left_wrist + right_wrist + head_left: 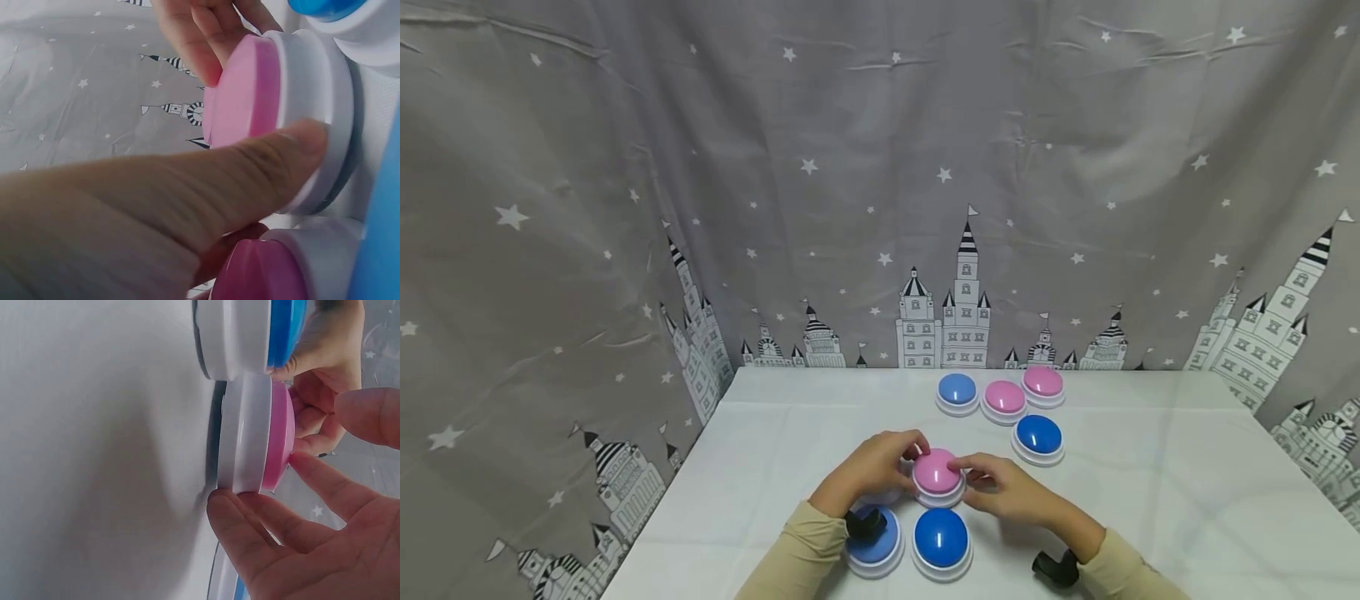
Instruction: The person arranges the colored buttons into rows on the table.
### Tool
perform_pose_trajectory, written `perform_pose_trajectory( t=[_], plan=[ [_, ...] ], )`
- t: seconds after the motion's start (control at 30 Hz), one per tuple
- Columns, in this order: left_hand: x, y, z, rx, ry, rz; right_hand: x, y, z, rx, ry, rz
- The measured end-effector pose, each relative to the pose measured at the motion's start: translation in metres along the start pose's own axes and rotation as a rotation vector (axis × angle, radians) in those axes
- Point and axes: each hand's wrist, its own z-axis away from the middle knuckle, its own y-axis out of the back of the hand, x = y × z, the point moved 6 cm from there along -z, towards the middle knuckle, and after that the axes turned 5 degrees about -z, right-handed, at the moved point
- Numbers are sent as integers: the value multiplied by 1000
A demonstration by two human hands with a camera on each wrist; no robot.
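Both hands are at a pink dome push button [937,472] with a round white base, near the table's middle. My left hand [880,462] has its thumb against the white base and its other fingers curled at the dome's left side. From the right, my right hand [1011,492] touches the dome with its forefinger. In the right wrist view, its other fingers reach straight to the base [244,437], and the thumb stands apart. Under the left hand sits a second pink button [259,272], largely hidden. Nearer me are a dark blue button [942,537] and a lighter blue one [874,542].
Farther back stand a light blue button [957,390], two pink buttons [1004,397] [1042,382] and a dark blue button [1038,435]. The white table [1150,475] meets a grey curtain [850,167] printed with castles and stars. Black wrist mounts [1056,570] stick out near the sleeves.
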Motion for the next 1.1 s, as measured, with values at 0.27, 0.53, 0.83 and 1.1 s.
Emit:
perform_pose_trajectory(
  t=[0.27,0.53,0.83,1.1],
  plan=[
    [-1,1,4,-17,21,3,6,-5,-3,-8,-34,41],
    [16,12,-4,1,-37,40,-5,25,7,58,-9,119],
    [70,0,-62,66,-88,66,10,113,40,336,-76,234],
    [91,-33,-112,115,-21,66,38,135,53,333,-131,261]
  ],
)
